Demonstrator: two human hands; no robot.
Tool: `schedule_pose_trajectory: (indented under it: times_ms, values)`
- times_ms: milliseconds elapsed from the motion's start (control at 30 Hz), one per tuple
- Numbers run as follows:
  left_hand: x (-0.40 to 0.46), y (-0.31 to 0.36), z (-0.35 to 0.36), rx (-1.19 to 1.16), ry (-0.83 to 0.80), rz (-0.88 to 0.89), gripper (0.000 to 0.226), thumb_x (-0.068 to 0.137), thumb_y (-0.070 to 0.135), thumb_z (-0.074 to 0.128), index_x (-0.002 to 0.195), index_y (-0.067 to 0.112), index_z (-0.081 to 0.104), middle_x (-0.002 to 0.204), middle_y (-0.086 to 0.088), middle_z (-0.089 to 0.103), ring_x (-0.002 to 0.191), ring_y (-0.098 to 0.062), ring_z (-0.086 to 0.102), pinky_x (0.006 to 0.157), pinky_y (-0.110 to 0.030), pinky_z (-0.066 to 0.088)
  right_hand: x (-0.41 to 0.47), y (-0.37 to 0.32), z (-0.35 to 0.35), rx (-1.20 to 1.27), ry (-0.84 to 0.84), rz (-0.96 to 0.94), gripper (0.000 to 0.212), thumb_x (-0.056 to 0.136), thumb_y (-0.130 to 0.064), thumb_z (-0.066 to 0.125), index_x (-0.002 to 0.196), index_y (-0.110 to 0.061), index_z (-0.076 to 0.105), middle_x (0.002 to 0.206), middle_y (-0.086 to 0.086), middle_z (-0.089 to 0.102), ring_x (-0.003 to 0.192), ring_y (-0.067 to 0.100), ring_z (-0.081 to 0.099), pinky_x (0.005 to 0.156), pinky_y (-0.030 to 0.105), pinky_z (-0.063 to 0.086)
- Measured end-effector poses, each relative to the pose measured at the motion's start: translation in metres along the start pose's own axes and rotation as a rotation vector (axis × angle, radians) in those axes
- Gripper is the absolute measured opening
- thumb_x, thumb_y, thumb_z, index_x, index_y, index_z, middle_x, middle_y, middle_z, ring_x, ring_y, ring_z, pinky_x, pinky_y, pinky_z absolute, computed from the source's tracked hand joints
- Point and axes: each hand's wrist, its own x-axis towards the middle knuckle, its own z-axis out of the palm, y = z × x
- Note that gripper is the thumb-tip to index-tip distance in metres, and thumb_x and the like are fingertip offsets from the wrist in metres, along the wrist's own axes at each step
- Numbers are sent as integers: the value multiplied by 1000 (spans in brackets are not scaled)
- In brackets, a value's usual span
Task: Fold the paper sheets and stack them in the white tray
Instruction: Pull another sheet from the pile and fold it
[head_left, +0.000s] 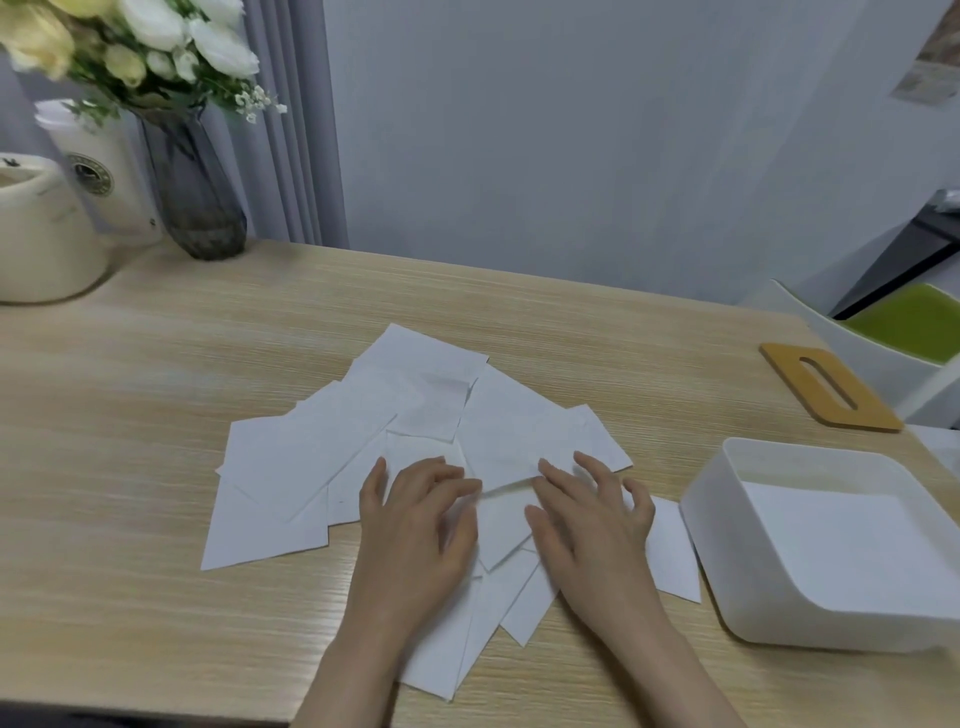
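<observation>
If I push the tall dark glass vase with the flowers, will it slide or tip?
The tall dark glass vase would probably tip: it looks narrow, and the white and yellow flowers spread wide above it. Being glass, it is likely fragile. Its weight I cannot judge.

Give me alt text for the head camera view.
Two bare hands, left hand and right hand, press on a sheet in a loose pile of white paper sheets on a wooden table. A white tray holding paper sits to the right.
</observation>
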Motion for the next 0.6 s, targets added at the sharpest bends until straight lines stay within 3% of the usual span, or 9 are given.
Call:
schedule_pose_trajectory:
  times_ms: [133,233,300,367,433,533,600]
  values:
    - [2,1,1,-30,-1,-15,36,86,40,45,110,29,69,116,14,62,122,2,46,118,-33,3,0,-2,-5,98,54,-21,34,94,-41,37,98,-32,69,113,-24,63,125,3,37,105,36,11]
    - [7,1,0,-52,-17,2,47,84,49,51,129,34,53,141,10,46,137,-3,32,117,-39,9,-1,-5,-11,192,63,-20,34,94,-42,38,101,-33,70,102,-28,64,119,-4,40,108,36,10]
    - [15,2,0,-27,-32,60,45,84,49,54,127,39,49,150,6,37,144,-11,24,115,-38,9,-2,-5,-15,223,79,-34,28,92,-39,43,98,-33,70,95,-27,65,116,-5,43,108,34,9]
    - [23,5,1,-11,-31,103,28,84,46,54,111,39,56,146,7,44,143,-14,28,114,-38,9,-2,-6,-17,237,97,-40,19,90,-33,51,94,-34,70,90,-27,65,114,-5,45,108,29,10]
    - [29,6,2,-56,-37,98,12,85,42,53,91,38,62,126,16,60,134,-6,39,112,-35,7,-1,-8,-22,254,115,-27,15,86,-23,59,91,-34,69,88,-28,63,112,-10,43,104,21,12]
    - [32,9,0,-155,-73,28,5,85,38,58,84,38,63,104,26,66,122,11,45,114,-31,2,-2,-14,-35,338,102,95,24,90,-21,64,96,-43,57,90,-28,62,108,-19,29,91,12,22]
    - [31,14,-5,-214,-97,-17,11,83,47,54,79,41,63,107,32,63,119,15,46,116,-27,-2,-2,-15,-41,334,46,155,29,90,-27,64,99,-52,52,88,-25,64,104,-9,29,88,10,25]
